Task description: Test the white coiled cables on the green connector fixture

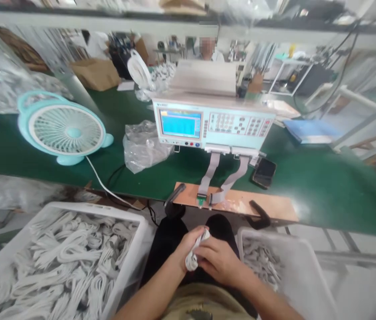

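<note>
A small bundle of white cable (193, 256) is between my two hands, above my lap. My left hand (188, 246) is wrapped round its left side, and my right hand (219, 260) has its fingers closed on the right side. Beyond them, at the table edge, two grey ribbon cables (229, 181) run from a test instrument (237, 126) with a lit blue screen down to small connectors on a wooden board (271, 205). A green connector piece (201, 201) sits at the end of the left ribbon.
A white bin (90, 207) full of bundled cables stands at the left, a smaller one (294, 238) at the right. A turquoise fan (67, 129), a plastic bag (144, 146) and a black phone (264, 172) lie on the green table (324, 178). A person (212, 55) is behind the instrument.
</note>
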Demonstrator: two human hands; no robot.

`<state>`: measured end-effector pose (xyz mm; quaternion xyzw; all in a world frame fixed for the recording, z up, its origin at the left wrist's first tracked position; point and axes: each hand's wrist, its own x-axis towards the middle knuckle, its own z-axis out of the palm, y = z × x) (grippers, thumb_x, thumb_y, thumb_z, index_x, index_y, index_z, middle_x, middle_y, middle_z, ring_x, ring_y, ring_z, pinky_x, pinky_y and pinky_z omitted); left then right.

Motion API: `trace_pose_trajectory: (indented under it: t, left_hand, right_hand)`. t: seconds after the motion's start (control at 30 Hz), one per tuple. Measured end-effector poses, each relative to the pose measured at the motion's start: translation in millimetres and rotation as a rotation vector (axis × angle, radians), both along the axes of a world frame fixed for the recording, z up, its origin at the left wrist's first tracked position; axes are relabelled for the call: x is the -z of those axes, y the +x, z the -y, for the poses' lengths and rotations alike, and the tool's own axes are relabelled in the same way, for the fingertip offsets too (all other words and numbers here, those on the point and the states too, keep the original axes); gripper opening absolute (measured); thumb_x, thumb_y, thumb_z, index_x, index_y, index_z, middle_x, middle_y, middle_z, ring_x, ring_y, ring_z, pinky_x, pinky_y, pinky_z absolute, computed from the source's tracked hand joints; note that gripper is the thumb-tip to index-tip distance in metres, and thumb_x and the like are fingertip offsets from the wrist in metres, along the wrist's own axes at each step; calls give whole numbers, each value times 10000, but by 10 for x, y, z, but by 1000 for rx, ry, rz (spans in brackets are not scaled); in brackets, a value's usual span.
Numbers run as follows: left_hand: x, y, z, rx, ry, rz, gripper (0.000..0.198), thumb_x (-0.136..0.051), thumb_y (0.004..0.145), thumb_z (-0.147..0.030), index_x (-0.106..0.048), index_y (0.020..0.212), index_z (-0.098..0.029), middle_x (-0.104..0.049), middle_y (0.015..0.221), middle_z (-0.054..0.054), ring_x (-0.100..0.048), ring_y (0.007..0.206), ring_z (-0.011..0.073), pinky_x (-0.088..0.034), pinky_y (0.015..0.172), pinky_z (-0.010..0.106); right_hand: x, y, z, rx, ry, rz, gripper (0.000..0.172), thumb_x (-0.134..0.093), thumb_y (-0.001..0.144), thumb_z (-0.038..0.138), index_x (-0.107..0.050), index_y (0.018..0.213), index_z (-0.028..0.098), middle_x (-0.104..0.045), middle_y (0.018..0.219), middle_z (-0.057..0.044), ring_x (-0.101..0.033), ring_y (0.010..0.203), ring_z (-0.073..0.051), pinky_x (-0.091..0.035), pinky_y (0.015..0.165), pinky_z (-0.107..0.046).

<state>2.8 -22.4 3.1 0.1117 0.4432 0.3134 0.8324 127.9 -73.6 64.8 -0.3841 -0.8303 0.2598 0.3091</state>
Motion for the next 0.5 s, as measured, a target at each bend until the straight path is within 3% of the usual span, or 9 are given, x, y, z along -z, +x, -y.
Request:
trace_pose_trajectory:
  t: [0.13,0.3,0.4,0.5]
  left_hand:
    - [100,3,-22,75,51,-25,253,-729,569,-284,-610,710,-111,-545,572,-9,-519,519,102,-379,544,218]
    - [-53,23,100,-39,66,-54,276,-686,617,-369,-601,733,-133,-508,574,-21,-498,533,106,-382,559,230]
    - [-210,0,160,-153,257,-178,270,-634,684,-414,-583,749,-157,-512,647,-22,-505,600,104,-388,576,211]
    - [-311,-60,153,-81,509,-322,277,-584,738,-423,-539,684,-156,-469,594,-41,-447,535,76,-355,502,181]
  right_hand:
    - [-24,-70,-38,-3,-85,-120,218,-525,772,143,-522,978,214,-582,904,-52,-529,821,-168,-425,711,-276]
    - [68,-125,-8,117,-272,-355,91,-527,779,198,-505,866,207,-515,793,-15,-458,706,-147,-389,640,-265]
    - [219,-139,6,219,-546,-640,109,-502,823,312,-496,846,206,-457,724,15,-403,592,-112,-365,541,-232]
    - [354,-124,-15,319,-775,-883,168,-500,833,365,-502,827,197,-405,648,42,-333,510,-81,-304,464,-201]
